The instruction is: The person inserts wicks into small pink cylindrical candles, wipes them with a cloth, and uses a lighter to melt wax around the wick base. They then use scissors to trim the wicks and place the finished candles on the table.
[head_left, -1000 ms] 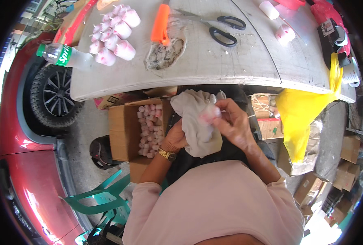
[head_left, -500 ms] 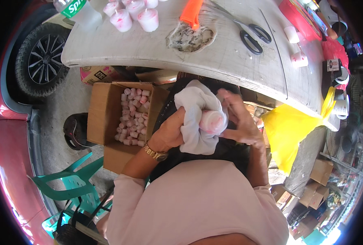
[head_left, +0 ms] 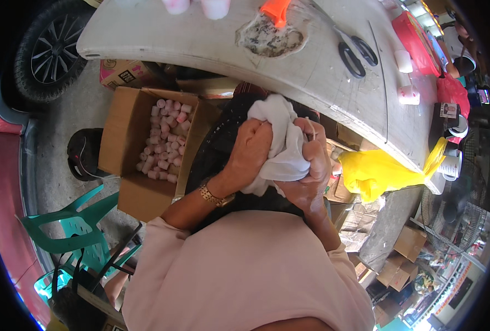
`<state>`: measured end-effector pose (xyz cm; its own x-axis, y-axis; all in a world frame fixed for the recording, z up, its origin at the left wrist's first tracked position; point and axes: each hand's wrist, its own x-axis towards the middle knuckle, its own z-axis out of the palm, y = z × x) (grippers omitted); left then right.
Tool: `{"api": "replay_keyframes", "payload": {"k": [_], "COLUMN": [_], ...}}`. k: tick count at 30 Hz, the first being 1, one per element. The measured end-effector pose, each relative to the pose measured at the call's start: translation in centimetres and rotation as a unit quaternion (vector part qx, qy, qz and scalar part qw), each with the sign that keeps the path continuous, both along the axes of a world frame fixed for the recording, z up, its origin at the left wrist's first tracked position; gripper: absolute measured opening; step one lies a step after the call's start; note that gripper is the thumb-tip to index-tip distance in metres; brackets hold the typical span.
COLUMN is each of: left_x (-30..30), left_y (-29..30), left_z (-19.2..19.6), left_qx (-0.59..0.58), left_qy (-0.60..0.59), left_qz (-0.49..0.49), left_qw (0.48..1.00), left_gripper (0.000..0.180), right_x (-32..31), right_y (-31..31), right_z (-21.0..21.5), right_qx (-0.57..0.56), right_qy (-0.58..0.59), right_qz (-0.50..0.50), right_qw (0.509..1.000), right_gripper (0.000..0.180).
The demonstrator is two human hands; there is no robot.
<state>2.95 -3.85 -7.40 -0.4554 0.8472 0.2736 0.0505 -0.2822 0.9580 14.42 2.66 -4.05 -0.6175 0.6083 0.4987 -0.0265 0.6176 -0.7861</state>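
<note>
Over my lap, both hands grip a bunched white cloth (head_left: pixel 282 138). My left hand (head_left: pixel 250 151), below a gold wristwatch, is closed round its left side. My right hand (head_left: pixel 309 174) has its fingers curled on the cloth's right side. The white-and-pink candle that showed in the cloth earlier is hidden from sight; whether it is still inside I cannot tell. To the left of my lap, an open cardboard box (head_left: pixel 124 124) holds many small white-and-pink candles (head_left: pixel 165 140).
The white table (head_left: pixel 201 47) ahead bears scissors (head_left: pixel 355 52), an orange plastic tool (head_left: pixel 275 12), a thin rod and white-and-pink cups (head_left: pixel 408 95). From its right edge hangs a yellow plastic bag (head_left: pixel 374 174). A green chair (head_left: pixel 74 226) and car wheel (head_left: pixel 52 47) lie left; a fan (head_left: pixel 454 212) stands right.
The candle has gone out of sight within or behind the cloth. My right hand, earlier spread beside the candle, has closed on the cloth. The view has shifted, moving the table upward.
</note>
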Motion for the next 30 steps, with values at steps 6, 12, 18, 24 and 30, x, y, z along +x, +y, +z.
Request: {"api": "replay_keyframes", "payload": {"k": [6,12,18,24,30], "left_x": [-0.9,-0.1,-0.2,1.4,2.1], "left_y": [0.6,0.1,-0.5,-1.2,1.0], "left_z": [1.3,-1.6,-4.4,-2.2,-1.0], "left_qx": [0.004,0.008,0.022,-0.03,-0.11], "left_qy": [-0.082,-0.049,0.079,-0.001,-0.266], "left_qz": [-0.033,-0.029,0.064,0.054,0.148], "left_qw": [0.996,0.998,0.995,0.998,0.946], "left_gripper": [0.025,0.025,0.039,0.04,0.03], "right_x": [-0.3,0.3,0.7,-0.2,-0.1], "right_y": [0.2,0.5,0.6,0.7,0.4], "right_z": [-0.4,-0.2,0.7,0.4,-0.3], "right_qx": [-0.014,-0.161,-0.104,-0.158,-0.009], "right_qy": [0.042,0.1,0.009,0.058,0.056], "right_qz": [0.039,0.058,-0.011,-0.061,-0.095], "right_qw": [0.998,0.98,0.994,0.984,0.994], "right_gripper": [0.037,0.03,0.032,0.027,0.019]}}
